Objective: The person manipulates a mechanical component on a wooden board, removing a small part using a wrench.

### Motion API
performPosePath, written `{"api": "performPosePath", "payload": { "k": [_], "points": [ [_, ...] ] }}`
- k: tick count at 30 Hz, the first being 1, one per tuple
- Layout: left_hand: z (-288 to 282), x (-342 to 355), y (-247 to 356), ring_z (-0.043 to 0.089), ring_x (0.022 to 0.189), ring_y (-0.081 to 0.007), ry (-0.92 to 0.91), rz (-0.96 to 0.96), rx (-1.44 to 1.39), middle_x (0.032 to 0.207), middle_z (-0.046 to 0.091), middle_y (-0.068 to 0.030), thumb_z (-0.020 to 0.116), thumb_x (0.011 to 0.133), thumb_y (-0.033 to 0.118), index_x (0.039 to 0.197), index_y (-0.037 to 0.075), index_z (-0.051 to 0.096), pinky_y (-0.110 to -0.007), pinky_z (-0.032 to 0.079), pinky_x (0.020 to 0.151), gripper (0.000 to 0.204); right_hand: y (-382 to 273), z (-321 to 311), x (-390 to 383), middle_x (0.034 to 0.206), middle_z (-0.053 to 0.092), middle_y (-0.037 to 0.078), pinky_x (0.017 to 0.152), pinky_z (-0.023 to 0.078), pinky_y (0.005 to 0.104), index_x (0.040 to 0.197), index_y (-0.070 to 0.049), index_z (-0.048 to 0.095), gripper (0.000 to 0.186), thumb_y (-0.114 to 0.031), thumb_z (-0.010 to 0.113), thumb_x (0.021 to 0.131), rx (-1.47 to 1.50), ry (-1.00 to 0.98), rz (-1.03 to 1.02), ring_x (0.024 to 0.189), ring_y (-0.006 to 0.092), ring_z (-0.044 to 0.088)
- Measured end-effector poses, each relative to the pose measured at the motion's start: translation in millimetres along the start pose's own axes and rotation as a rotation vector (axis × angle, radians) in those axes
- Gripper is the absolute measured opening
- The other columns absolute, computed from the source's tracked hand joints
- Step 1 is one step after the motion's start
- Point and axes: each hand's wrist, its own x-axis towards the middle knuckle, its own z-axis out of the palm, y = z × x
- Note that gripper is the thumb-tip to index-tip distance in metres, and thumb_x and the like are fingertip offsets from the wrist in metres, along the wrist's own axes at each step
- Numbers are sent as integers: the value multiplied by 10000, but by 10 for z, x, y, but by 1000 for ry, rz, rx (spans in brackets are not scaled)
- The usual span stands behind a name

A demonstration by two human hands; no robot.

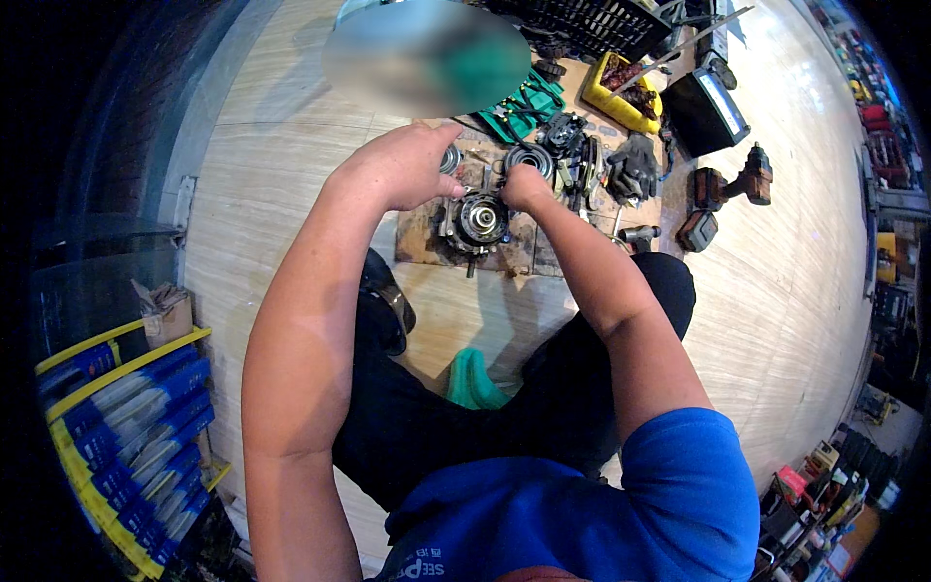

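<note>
My left hand (407, 167) is curled round a small metal ring (449, 158), its thumb above and left of an open metal housing with a round hub (483, 219), which rests on stained cardboard (420, 247). My right hand (525, 189) has its fingers bent at the lower edge of a larger metal ring (529, 157); what they hold is hidden. A dark assembly (562, 133), slender metal parts (589, 175) and dark gloves (635, 170) lie to the right.
Around the cardboard are a green tool holder (519, 112), yellow tub (606, 82), black crate (601, 24), black box (705, 109), cordless driver (754, 175) and loose battery (698, 230). A rack of blue packets (136, 436) stands left, near my green seat (470, 378). The top middle is blurred.
</note>
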Motion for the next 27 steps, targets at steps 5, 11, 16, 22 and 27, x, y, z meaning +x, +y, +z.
{"api": "performPosePath", "payload": {
  "k": [5,11,16,22,27],
  "points": [
    [19,3,-9,602,1121,-375,16,22,-2,1178,637,-236,779,784,294,1356,0,479,-428,484,960,710,38,19,35,1107,673,237,905,531,443,1016,12,705,273,-158,619,820,19,-6,44,1054,364,652],
    [-55,0,64,545,1202,-384,-61,-46,-20,1275,577,-247,785,776,282,1388,18,459,-424,440,1024,742,39,4,20,1110,673,235,902,532,443,1018,10,706,271,-141,609,816,8,-6,22,1043,362,657],
    [-17,-8,40,600,1127,-376,-15,-4,28,1195,627,-245,778,787,297,1365,-14,467,-427,484,965,726,-4,-24,-35,1104,672,242,910,527,440,1017,11,706,268,-142,611,818,10,-5,26,1051,364,653],
    [-15,0,45,596,1135,-375,-15,0,33,1202,624,-241,774,795,300,1369,-7,465,-424,485,970,721,26,-16,-39,1112,667,252,923,519,434,1017,27,703,316,-213,649,818,20,-10,9,1067,361,647],
    [-26,26,72,595,1140,-374,-27,-2,31,1201,625,-240,774,795,305,1367,1,468,-425,485,969,716,135,92,73,1052,672,259,884,526,438,948,23,715,384,-323,716,783,32,47,12,995,377,658]
  ]
}}
